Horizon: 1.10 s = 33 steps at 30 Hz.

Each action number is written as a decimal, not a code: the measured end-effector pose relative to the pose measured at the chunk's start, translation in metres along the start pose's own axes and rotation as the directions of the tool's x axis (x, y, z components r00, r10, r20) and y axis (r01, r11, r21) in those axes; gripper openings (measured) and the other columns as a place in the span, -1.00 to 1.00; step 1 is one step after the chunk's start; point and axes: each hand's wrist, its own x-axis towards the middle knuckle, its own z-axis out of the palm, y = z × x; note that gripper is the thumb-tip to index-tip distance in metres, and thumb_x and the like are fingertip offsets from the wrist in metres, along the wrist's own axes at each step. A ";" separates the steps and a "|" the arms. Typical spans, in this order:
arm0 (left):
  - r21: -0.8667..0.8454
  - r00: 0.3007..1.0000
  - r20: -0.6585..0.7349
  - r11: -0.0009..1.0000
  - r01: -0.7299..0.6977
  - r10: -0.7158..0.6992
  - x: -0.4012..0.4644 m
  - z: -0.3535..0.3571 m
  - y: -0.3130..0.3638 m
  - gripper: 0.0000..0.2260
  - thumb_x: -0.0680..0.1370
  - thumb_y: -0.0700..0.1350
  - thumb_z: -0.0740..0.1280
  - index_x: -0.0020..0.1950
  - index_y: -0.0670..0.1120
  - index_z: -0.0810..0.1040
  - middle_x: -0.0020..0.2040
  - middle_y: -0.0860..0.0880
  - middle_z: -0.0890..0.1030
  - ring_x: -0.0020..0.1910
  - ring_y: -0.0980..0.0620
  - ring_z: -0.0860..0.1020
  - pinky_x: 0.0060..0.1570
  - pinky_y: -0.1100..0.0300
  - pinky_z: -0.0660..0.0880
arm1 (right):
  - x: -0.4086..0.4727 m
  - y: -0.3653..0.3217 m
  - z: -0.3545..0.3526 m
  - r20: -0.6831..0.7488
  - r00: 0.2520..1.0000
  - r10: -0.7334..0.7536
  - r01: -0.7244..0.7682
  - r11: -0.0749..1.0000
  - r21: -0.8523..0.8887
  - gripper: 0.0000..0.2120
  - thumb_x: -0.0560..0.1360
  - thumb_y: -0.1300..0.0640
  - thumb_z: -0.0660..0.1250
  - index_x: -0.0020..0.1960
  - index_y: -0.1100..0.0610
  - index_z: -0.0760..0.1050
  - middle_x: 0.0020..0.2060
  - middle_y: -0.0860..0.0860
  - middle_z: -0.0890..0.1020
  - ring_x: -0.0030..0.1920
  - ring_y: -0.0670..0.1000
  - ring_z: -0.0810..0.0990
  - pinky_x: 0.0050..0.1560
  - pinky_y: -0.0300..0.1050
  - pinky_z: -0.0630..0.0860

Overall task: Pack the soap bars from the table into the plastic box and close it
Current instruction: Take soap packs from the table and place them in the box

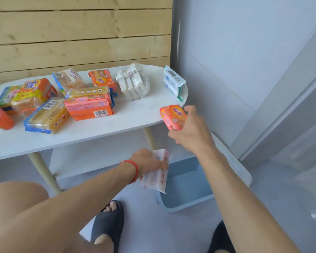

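Several wrapped soap packs lie on the white oval table (135, 114): an orange Tide pack (34, 92), a pink-orange pack (88, 108), a clear bundle of white bars (133, 83) and a white-blue pack (173, 82) at the right end. My right hand (192, 132) grips an orange soap pack (172, 116) just off the table's right edge. My left hand (150, 163) holds a white soap pack (156, 173) below the table, over the left rim of the open blue plastic box (186, 185) on the floor. The box looks empty where its inside shows.
The box's pale lid (235, 161) leans behind it against the grey wall. Table legs (44, 170) stand left of the box. My knee and feet in dark slippers (108, 220) are below. A wooden slat wall backs the table.
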 end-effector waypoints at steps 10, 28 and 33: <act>0.138 0.982 -0.119 0.977 0.163 -0.147 0.053 0.134 -0.057 -0.21 0.27 0.44 0.29 0.26 -0.11 0.40 0.13 -0.09 0.38 0.21 -0.14 0.36 -0.07 0.00 0.54 | -0.074 0.160 0.081 0.294 0.757 0.584 -0.599 0.800 -0.046 -0.58 0.15 -0.14 0.42 -0.11 0.10 0.54 -0.16 0.06 0.66 -0.14 0.13 0.64 -0.04 0.02 0.63; 0.221 0.984 -0.162 0.969 0.113 -0.078 0.018 0.102 -0.152 -0.23 0.35 0.41 0.31 0.28 -0.18 0.42 0.21 -0.17 0.46 0.24 -0.19 0.47 0.29 0.01 0.41 | -0.127 0.109 0.148 0.591 0.608 0.531 -0.552 0.817 -0.166 -0.74 0.35 -0.07 0.45 -0.17 0.11 0.53 -0.24 0.04 0.63 -0.13 0.09 0.62 -0.21 -0.14 0.49; 0.045 0.989 -0.080 0.990 0.130 -0.126 0.023 0.086 -0.157 -0.42 0.37 0.22 0.40 0.19 -0.18 0.51 0.11 -0.11 0.60 0.05 -0.08 0.59 0.02 0.09 0.56 | -0.138 0.137 0.208 0.565 0.648 0.511 -0.473 0.851 -0.228 -0.54 0.32 -0.15 0.49 0.10 0.11 0.59 0.05 0.09 0.66 0.17 0.16 0.59 0.13 -0.04 0.57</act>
